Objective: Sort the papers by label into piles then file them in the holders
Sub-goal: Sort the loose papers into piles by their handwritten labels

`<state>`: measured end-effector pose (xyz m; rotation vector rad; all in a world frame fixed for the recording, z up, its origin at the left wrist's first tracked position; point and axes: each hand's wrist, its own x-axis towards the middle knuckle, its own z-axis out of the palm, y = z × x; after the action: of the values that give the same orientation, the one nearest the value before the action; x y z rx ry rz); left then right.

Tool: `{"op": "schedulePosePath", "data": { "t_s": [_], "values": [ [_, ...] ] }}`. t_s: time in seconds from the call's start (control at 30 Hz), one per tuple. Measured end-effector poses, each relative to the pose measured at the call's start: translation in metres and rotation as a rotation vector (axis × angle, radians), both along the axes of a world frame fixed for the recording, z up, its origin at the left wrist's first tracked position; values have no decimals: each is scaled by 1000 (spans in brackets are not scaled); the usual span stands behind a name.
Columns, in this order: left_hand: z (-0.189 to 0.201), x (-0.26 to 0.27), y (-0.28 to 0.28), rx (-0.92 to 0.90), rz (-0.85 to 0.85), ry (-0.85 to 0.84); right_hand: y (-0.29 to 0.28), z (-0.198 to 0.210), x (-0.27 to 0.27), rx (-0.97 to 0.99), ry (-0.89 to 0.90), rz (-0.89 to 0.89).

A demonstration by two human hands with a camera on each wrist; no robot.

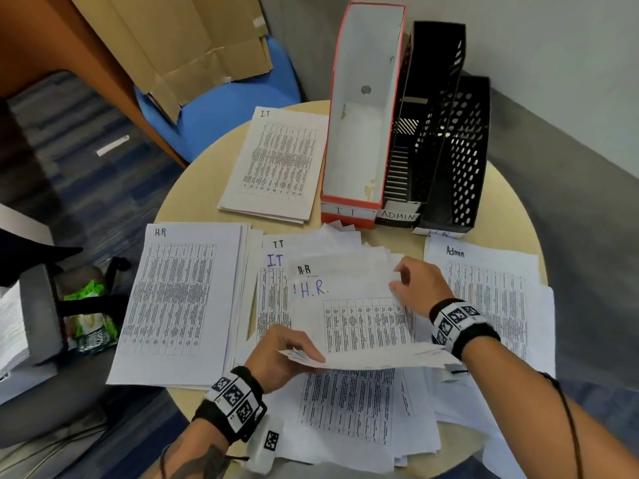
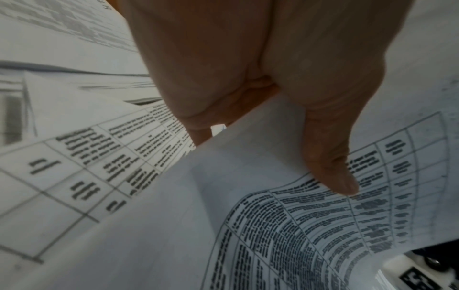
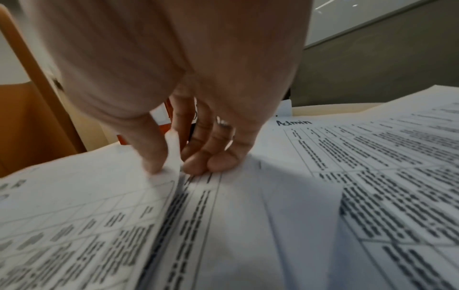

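On the round tabletop, in front of the three holders, the unsorted heap lies nearest the person, with sorted piles around it: an H.R pile to the left, an I.T pile farther back beside the orange I T holder, and an Admin pile to the right. The black ADMIN holder and the mesh holder stand to the right of the orange one, and all three look empty of papers. The left hand grips the near edge of a lifted bundle of sheets, thumb on top and fingers curled beneath, while the right hand pinches the far right edge of the top sheet, marked H.R., between thumb and fingers. The step in hand appears to be peeling that H.R. sheet off the bundle for the left pile. To do it well, the right fingers should separate one sheet only, as thin paper tends to cling and drag a second along; the left hand should hold the rest firm. Read the label before laying the sheet down, since another label shows just above it. Square it onto the H.R pile so the later filing goes cleanly.
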<state>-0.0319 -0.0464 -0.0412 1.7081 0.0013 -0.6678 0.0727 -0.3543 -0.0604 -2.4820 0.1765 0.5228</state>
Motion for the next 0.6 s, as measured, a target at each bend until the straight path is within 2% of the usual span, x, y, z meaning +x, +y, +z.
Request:
{"op": "schedulePosePath", "data": {
  "t_s": [0.1,0.17,0.23,0.3,0.37,0.47,0.53,0.6],
  "values": [
    [-6,0,3,-14,15,-31,3,7,-4,9,-105,-67],
    [-12,0,4,-55,51,-42,1,13,-8,92,-87,-74],
    [-13,-1,2,-1,133,-83,-5,25,-12,286,6,-85],
    [-12,1,0,55,286,-89,-14,40,-18,517,101,-87],
    [-14,5,2,67,392,-93,-22,50,-25,609,126,-55],
    [-14,8,5,159,252,-163,-29,59,-33,611,142,-24],
    [-10,7,2,96,235,-110,-31,60,-34,665,176,-45],
    [-4,5,-2,62,258,-111,-29,55,-28,703,163,-142]
  ]
}}
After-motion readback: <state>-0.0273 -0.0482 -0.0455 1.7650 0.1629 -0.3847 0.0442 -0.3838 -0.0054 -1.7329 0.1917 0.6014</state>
